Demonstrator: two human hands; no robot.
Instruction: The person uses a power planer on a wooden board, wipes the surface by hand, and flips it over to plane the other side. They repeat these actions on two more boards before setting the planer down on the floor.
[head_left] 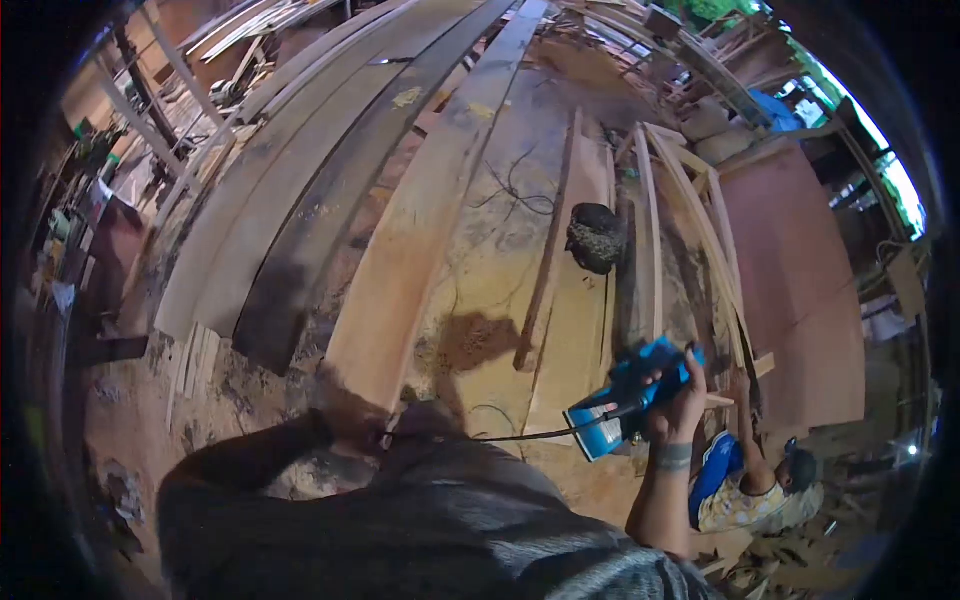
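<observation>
Cord (525,436) best kept clear of blue power tool (640,385); right hand (682,408) grips tool, left hand (362,425) apparently clasps cord

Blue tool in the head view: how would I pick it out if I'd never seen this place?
Start at the long pale plank running up the middle. Right of its near end, the person's right hand holds the blue tool. Unlike the boards nearby, it is bright blue, with a dark cord running left.

Left hand (355,424) shadowed, grip unclear; blue tool (628,384) blurred.
</observation>
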